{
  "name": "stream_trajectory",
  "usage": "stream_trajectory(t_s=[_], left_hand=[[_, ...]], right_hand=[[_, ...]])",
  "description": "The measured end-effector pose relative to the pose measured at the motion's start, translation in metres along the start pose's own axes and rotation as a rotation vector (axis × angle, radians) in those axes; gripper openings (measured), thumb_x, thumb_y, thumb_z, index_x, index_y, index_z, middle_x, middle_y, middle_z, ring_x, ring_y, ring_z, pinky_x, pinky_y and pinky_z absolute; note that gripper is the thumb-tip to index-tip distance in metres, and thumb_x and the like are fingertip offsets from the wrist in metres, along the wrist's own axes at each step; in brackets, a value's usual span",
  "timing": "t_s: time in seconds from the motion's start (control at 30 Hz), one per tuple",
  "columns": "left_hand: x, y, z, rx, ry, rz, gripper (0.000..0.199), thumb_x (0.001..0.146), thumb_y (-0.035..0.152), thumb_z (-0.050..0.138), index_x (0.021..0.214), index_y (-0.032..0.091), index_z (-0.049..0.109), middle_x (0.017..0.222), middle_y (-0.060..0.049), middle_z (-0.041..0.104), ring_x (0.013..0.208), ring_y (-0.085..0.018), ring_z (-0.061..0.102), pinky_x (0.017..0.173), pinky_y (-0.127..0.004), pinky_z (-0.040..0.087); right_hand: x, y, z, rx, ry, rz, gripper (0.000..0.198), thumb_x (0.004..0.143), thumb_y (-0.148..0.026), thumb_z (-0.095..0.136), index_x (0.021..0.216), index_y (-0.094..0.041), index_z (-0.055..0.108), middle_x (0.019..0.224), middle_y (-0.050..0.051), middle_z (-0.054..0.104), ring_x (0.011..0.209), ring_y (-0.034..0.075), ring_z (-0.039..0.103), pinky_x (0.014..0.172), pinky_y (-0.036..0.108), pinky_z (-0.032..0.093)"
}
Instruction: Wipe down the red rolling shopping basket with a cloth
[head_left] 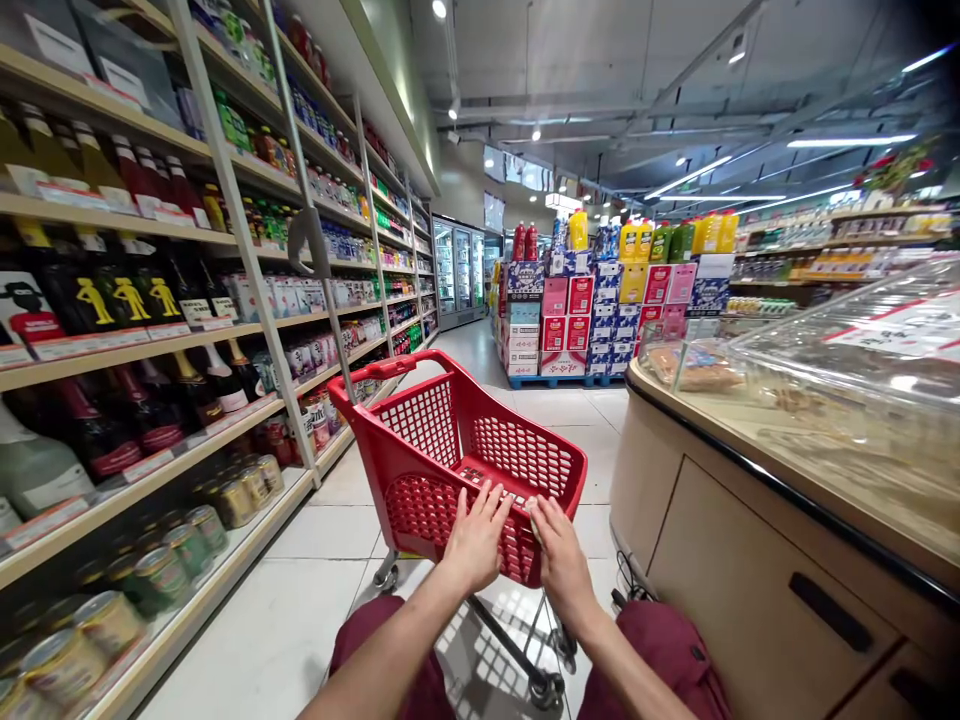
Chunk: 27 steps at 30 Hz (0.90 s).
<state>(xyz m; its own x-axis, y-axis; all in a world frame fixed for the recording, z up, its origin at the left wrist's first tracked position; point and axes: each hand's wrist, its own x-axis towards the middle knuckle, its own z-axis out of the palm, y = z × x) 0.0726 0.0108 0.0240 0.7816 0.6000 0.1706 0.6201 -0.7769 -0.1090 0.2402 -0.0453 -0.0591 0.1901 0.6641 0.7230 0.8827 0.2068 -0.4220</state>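
Note:
A red plastic shopping cart with latticed sides stands right in front of me, its basket seen from one end and the side. My left hand lies over the near rim, fingers stretched out and nearly together, holding nothing that shows. Close to the corner, my right hand rests on the same rim with its fingers bent over the edge. Under those fingers peeks a small pale thing, like a wipe or cloth; most of it is hidden. A metal pole with a grey holder rises from the cart's handle end.
Shelves of bottles and cans line the left. On the right stands a wooden counter with clear covers over food. Stacked drink cartons and glass-door coolers are farther back. White floor tiles run below; cables lie by the counter.

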Motion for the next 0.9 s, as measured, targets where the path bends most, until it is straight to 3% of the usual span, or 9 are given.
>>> stream_trajectory(t_s=[0.07, 0.17, 0.23, 0.37, 0.43, 0.63, 0.7, 0.83, 0.9], left_hand=[[0.0, -0.01, -0.002, 0.021, 0.019, -0.028, 0.072, 0.068, 0.02, 0.042, 0.135, 0.017, 0.017, 0.144, -0.005, 0.016, 0.132, -0.02, 0.006, 0.105, -0.05, 0.002], [0.0, -0.029, -0.007, 0.057, 0.041, -0.245, 0.07, 0.066, 0.014, 0.039, 0.134, 0.01, 0.022, 0.143, -0.009, 0.019, 0.131, -0.022, 0.01, 0.105, -0.049, 0.004], [0.001, -0.035, -0.008, 0.065, 0.04, -0.314, 0.066, 0.067, 0.015, 0.038, 0.131, 0.008, 0.027, 0.141, -0.012, 0.023, 0.131, -0.023, 0.011, 0.105, -0.049, 0.004], [-0.001, -0.028, -0.009, 0.056, 0.036, -0.243, 0.065, 0.069, 0.022, 0.039, 0.132, 0.009, 0.028, 0.141, -0.01, 0.024, 0.132, -0.022, 0.009, 0.106, -0.047, 0.004], [-0.005, -0.024, -0.009, 0.064, 0.043, -0.216, 0.067, 0.069, 0.023, 0.039, 0.133, 0.01, 0.025, 0.142, -0.008, 0.021, 0.132, -0.021, 0.007, 0.106, -0.047, 0.004], [-0.012, -0.024, -0.011, 0.086, 0.056, -0.233, 0.069, 0.069, 0.022, 0.039, 0.134, 0.01, 0.021, 0.144, -0.008, 0.013, 0.132, -0.022, 0.002, 0.106, -0.047, 0.003], [-0.011, -0.021, -0.011, 0.084, 0.049, -0.231, 0.069, 0.069, 0.023, 0.039, 0.134, 0.01, 0.022, 0.144, -0.007, 0.014, 0.132, -0.023, 0.0, 0.105, -0.049, 0.003], [-0.011, -0.021, -0.014, 0.089, 0.029, -0.211, 0.069, 0.069, 0.022, 0.039, 0.134, 0.011, 0.021, 0.144, -0.007, 0.013, 0.132, -0.023, 0.0, 0.106, -0.048, 0.004], [-0.014, -0.025, -0.016, 0.099, 0.037, -0.232, 0.069, 0.068, 0.02, 0.038, 0.134, 0.009, 0.021, 0.144, -0.008, 0.012, 0.132, -0.022, 0.002, 0.106, -0.046, 0.005]], right_hand=[[-0.006, 0.007, -0.004, -0.015, 0.025, -0.001, 0.055, 0.073, -0.003, 0.03, 0.123, -0.021, 0.046, 0.13, 0.006, 0.043, 0.125, 0.019, 0.029, 0.101, 0.044, 0.031], [-0.004, 0.017, -0.007, -0.055, 0.052, 0.107, 0.052, 0.075, -0.005, 0.03, 0.123, -0.019, 0.046, 0.129, 0.007, 0.044, 0.124, 0.02, 0.032, 0.1, 0.043, 0.032], [0.003, 0.011, 0.0, -0.057, 0.086, 0.156, 0.054, 0.075, -0.005, 0.029, 0.126, -0.018, 0.043, 0.13, 0.008, 0.043, 0.124, 0.02, 0.032, 0.1, 0.042, 0.033], [0.019, -0.017, 0.02, -0.026, 0.078, 0.0, 0.061, 0.073, 0.001, 0.026, 0.129, -0.019, 0.037, 0.133, 0.006, 0.039, 0.127, 0.018, 0.025, 0.102, 0.042, 0.03], [0.02, -0.015, 0.02, -0.047, 0.042, -0.062, 0.061, 0.073, 0.002, 0.025, 0.129, -0.019, 0.038, 0.133, 0.006, 0.039, 0.128, 0.018, 0.023, 0.103, 0.042, 0.028], [0.018, 0.022, 0.005, -0.177, 0.128, 0.143, 0.058, 0.072, 0.0, 0.028, 0.126, -0.014, 0.042, 0.131, 0.01, 0.042, 0.127, 0.021, 0.025, 0.102, 0.044, 0.028], [0.023, 0.013, 0.013, -0.155, 0.122, 0.114, 0.061, 0.07, 0.002, 0.027, 0.128, -0.014, 0.04, 0.131, 0.009, 0.041, 0.128, 0.02, 0.024, 0.102, 0.042, 0.029], [0.029, 0.005, 0.023, -0.098, 0.062, -0.076, 0.067, 0.068, 0.005, 0.027, 0.13, -0.02, 0.035, 0.135, 0.005, 0.037, 0.129, 0.018, 0.021, 0.103, 0.042, 0.028], [0.026, 0.021, 0.017, -0.134, 0.097, -0.024, 0.063, 0.071, 0.002, 0.028, 0.13, -0.019, 0.036, 0.134, 0.006, 0.039, 0.128, 0.019, 0.022, 0.102, 0.045, 0.028]])
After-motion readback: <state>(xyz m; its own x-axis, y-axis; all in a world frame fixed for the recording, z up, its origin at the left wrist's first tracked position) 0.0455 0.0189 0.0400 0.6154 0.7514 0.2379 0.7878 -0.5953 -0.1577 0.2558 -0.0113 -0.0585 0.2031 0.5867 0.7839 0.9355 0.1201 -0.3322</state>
